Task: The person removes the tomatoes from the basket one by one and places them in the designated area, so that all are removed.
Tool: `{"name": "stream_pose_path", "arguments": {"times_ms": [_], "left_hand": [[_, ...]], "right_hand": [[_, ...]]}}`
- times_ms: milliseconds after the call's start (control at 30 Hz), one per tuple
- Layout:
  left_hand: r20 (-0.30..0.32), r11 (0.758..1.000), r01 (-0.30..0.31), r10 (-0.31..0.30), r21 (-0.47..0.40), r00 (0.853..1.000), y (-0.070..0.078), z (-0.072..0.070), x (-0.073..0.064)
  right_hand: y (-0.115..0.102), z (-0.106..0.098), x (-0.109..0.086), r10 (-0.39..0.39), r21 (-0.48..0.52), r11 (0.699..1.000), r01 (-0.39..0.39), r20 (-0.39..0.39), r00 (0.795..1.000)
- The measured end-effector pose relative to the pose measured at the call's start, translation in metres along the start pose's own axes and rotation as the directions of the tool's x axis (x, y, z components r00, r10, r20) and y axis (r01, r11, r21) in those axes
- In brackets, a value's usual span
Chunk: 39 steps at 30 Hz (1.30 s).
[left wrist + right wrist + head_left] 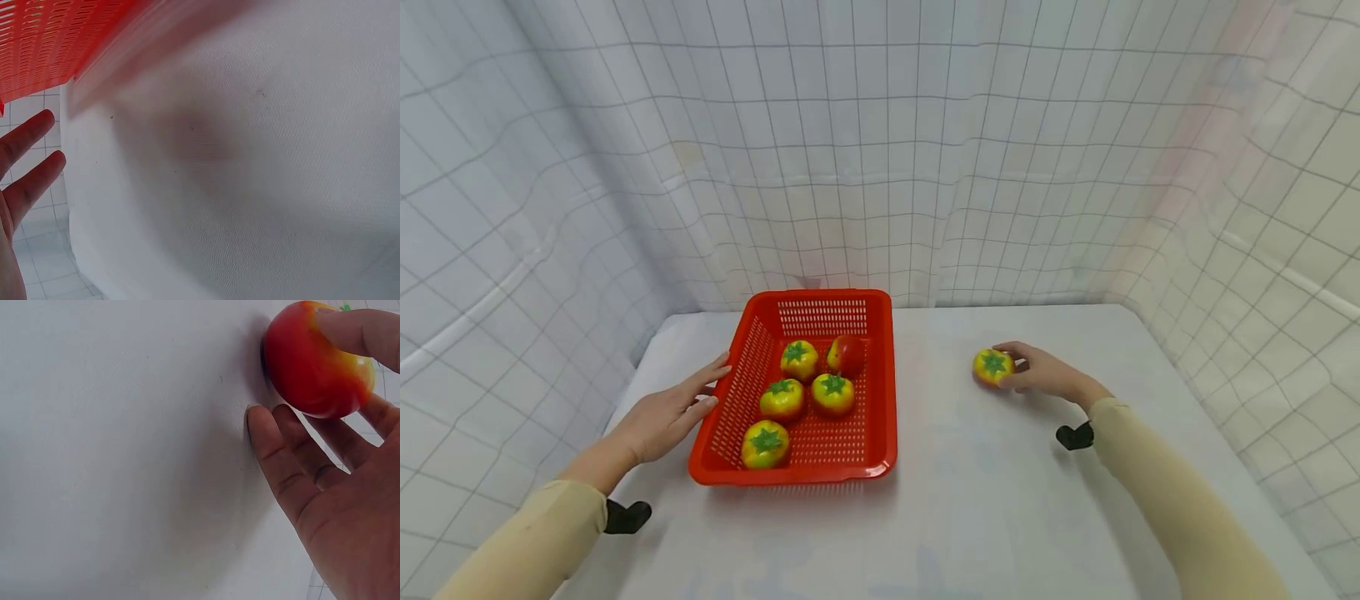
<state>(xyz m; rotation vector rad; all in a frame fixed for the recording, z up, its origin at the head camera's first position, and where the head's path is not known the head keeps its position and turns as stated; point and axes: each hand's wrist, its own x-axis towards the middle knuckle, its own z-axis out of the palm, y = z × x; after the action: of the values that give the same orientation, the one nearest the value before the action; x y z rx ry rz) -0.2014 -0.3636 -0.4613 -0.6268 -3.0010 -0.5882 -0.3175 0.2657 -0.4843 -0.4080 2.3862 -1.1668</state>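
My left hand [658, 421] is at the left rim of a red plastic basket [891, 400], its fingers extended and spread. In the left wrist view two of its fingertips [41, 122] show below the basket's slotted wall. To the right of the basket, my right hand [1041, 372] pinches a tomato [989, 365], yellow on top with a green star-shaped calyx. The right wrist view shows the thumb [359, 331] on the tomato's upper side and fingers behind it, close to the white surface. The tomato's underside is red.
Several similar tomatoes [765, 444] lie inside the basket, one turned on its side with red showing [848, 356]. Both stand on a white-covered table [970, 517]. White grid-patterned curtains [925, 150] hang behind the table and along both sides.
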Motion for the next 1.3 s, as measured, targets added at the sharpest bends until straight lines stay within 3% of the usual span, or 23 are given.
{"name": "stream_pose_path", "arguments": {"times_ms": [300,500,733,967,1300], "left_hand": [[0.001,0.997,0.055,-0.055,-0.055,0.998,0.004,0.005,-0.001],[0.000,0.996,0.065,-0.065,-0.062,0.998,0.003,0.004,-0.009],[0.011,0.991,0.075,-0.074,-0.114,0.997,0.007,0.002,-0.004],[0.023,0.979,0.080,-0.077,-0.185,0.997,0.007,0.000,0.001],[0.069,0.974,0.101,-0.088,-0.205,0.994,0.009,-0.006,0.000]], "right_hand": [[0.001,0.001,-0.001,0.017,-0.010,1.000,-0.017,-0.024,1.000],[-0.004,0.006,-0.001,0.006,-0.048,0.999,-0.006,-0.016,1.000],[-0.010,-0.009,-0.008,0.007,-0.066,0.998,-0.010,-0.046,0.999],[-0.033,-0.017,-0.012,-0.067,-0.162,0.986,0.044,-0.143,0.987],[-0.081,-0.005,-0.001,-0.208,-0.193,0.964,0.183,-0.119,0.971]]}}
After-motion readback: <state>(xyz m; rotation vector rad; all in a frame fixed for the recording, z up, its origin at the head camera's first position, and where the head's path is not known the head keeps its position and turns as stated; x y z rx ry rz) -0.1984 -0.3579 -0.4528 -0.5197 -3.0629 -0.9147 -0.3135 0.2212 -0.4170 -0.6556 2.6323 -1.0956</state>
